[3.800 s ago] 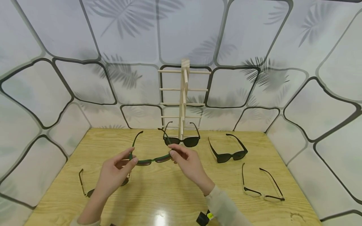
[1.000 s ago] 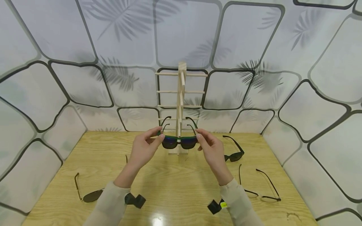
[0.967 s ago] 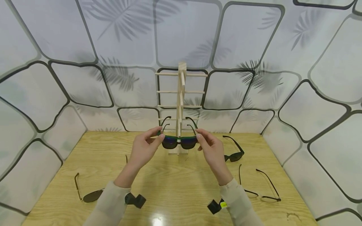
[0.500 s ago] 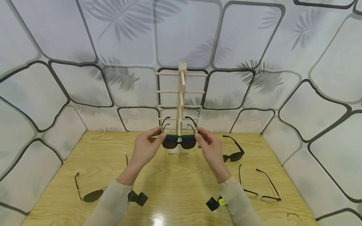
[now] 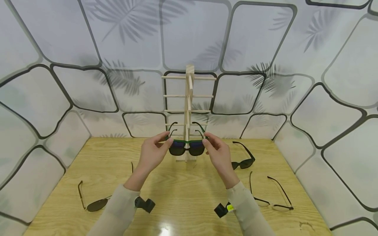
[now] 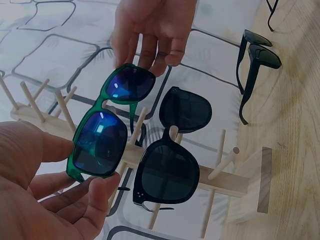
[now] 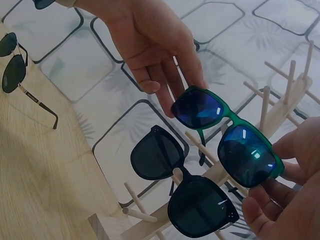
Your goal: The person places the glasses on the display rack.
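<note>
Green-framed sunglasses (image 6: 100, 142) with blue mirrored lenses are held up in front of the wooden rack, temples unfolded and pointing toward it. My left hand (image 5: 153, 152) pinches their left end between thumb and fingers. At the opposite end, my right hand (image 5: 218, 153) pinches the frame the same way. Black sunglasses (image 7: 202, 205) hang on the rack's lower part, their bridge against a peg. In the head view the green pair partly covers them. Both wrist views show the two pairs apart, the green one higher on the rack (image 5: 189, 90).
Thin-framed dark sunglasses (image 5: 97, 205) lie at the table's left, partly behind my left sleeve. On the right rest more black sunglasses (image 5: 246, 163) and half-rim clear eyeglasses (image 5: 282, 207). Several rack crossbars rise above the held pair. A patterned wall stands behind the table (image 5: 177, 186).
Since the oldest frame, both hands have carried the green sunglasses forward and right, from over the table to the rack. Over the last second they have shifted only slightly.
</note>
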`<state>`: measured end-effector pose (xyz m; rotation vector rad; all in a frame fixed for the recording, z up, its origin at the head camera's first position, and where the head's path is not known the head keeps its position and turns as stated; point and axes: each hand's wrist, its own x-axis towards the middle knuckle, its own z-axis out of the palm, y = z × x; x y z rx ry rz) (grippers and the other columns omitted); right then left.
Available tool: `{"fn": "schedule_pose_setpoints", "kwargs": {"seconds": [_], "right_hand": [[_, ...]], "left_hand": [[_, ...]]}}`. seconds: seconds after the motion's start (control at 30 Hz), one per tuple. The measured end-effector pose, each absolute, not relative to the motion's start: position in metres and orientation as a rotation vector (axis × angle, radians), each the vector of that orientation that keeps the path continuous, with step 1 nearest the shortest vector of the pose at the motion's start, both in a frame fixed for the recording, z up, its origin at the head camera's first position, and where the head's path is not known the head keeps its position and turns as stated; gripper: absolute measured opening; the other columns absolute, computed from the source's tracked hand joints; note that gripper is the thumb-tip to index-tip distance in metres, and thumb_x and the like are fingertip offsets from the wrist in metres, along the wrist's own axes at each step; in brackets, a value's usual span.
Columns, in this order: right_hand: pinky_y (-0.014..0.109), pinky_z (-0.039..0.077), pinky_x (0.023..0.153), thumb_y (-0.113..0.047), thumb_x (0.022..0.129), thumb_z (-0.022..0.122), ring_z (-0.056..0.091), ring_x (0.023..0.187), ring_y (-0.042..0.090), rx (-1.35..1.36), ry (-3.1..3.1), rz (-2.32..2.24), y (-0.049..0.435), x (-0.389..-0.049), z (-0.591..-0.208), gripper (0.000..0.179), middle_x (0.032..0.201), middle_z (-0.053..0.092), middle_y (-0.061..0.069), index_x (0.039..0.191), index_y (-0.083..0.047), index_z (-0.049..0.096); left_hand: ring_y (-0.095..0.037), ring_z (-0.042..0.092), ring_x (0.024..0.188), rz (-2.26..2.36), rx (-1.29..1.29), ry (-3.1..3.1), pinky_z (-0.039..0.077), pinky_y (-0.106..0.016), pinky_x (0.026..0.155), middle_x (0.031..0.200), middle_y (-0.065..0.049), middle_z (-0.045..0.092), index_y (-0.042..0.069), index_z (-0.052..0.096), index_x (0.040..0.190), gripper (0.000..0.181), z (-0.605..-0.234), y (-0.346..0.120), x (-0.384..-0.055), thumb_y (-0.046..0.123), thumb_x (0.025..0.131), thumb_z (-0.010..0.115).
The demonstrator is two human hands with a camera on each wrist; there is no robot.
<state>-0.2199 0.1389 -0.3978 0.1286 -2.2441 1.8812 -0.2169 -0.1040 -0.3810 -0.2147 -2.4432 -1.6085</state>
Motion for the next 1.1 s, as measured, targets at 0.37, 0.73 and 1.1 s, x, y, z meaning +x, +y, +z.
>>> {"fn": "schedule_pose_setpoints", "kwargs": {"seconds": [0.37, 0.73, 1.1], "right_hand": [[0.022, 0.054, 0.074, -0.02, 0.107, 0.064, 0.062, 0.092, 0.013, 0.091, -2.264, 1.894, 0.1391, -0.2225, -0.3977, 0.038, 0.117, 0.07, 0.014, 0.144, -0.012, 0.066], [0.021, 0.054, 0.076, -0.021, 0.107, 0.064, 0.065, 0.108, 0.034, 0.079, -2.258, 1.905, 0.1384, -0.2258, -0.3983, 0.039, 0.122, 0.071, 0.015, 0.145, -0.011, 0.065], [0.021, 0.055, 0.076, -0.02, 0.107, 0.064, 0.065, 0.106, 0.034, 0.084, -2.237, 1.906, 0.1371, -0.2283, -0.3998, 0.039, 0.114, 0.071, 0.011, 0.144, -0.009, 0.065]], "left_hand": [[-0.035, 0.076, 0.11, -1.613, -0.202, -2.465, 0.06, -0.033, 0.071, 0.141, -0.02, 0.068, 0.013, 0.065, 0.146, 0.044, -0.3821, -0.1021, -0.2198, 0.026, 0.105, 0.069], [-0.037, 0.076, 0.11, -1.601, -0.215, -2.463, 0.054, -0.027, 0.064, 0.14, -0.02, 0.068, 0.013, 0.065, 0.146, 0.044, -0.3816, -0.1023, -0.2227, 0.026, 0.105, 0.069], [-0.037, 0.076, 0.11, -1.611, -0.223, -2.455, 0.054, -0.027, 0.065, 0.141, -0.022, 0.067, 0.011, 0.065, 0.146, 0.044, -0.3822, -0.1019, -0.2257, 0.025, 0.105, 0.069]]}}
